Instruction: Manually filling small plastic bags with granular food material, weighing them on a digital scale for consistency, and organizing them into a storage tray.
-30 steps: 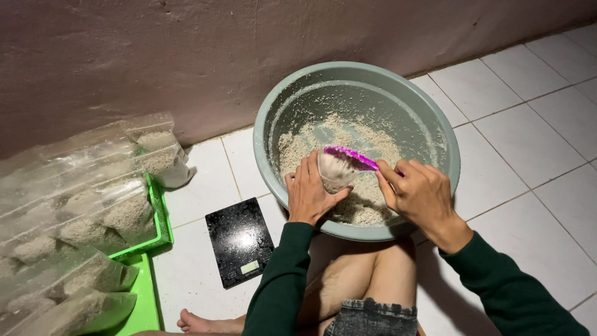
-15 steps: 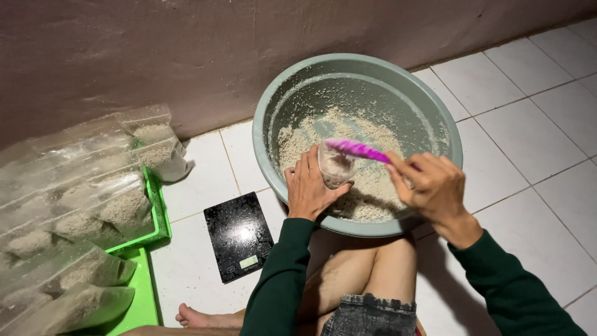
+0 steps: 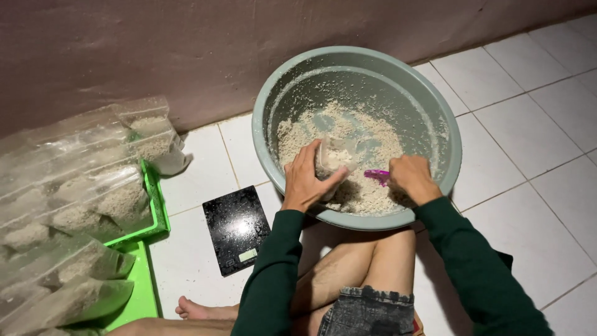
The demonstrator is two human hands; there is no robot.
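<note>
A large grey-green basin (image 3: 357, 68) stands on the white tiled floor (image 3: 535, 124) against the wall and serves as the reference landmark. It contains a pale, crumbly, grain-like meal (image 3: 367, 134), spread over the bottom and smeared up the inner wall. Inside the basin, at its near rim, the left hand (image 3: 306, 180) holds a small clear plastic bag (image 3: 334, 158) — grip closed around the bag, thumb on one side and fingers on the other, mouth of the bag upward, with some meal visible inside. Just to the right of the bag, also inside the basin, the right hand (image 3: 410, 179) is closed in a fist on a pink scoop (image 3: 377, 176); only the pink tip shows, lying on the meal close to the bag. Left of the basin, on the floor, lies a flat black digital scale (image 3: 237, 229) with a small pale display at its near edge. Further left of the basin, green trays (image 3: 152, 214) carry a stack of filled clear bags (image 3: 74, 186) — long, transparent, each holding the same pale meal. No label can be made out on any bag.
</note>
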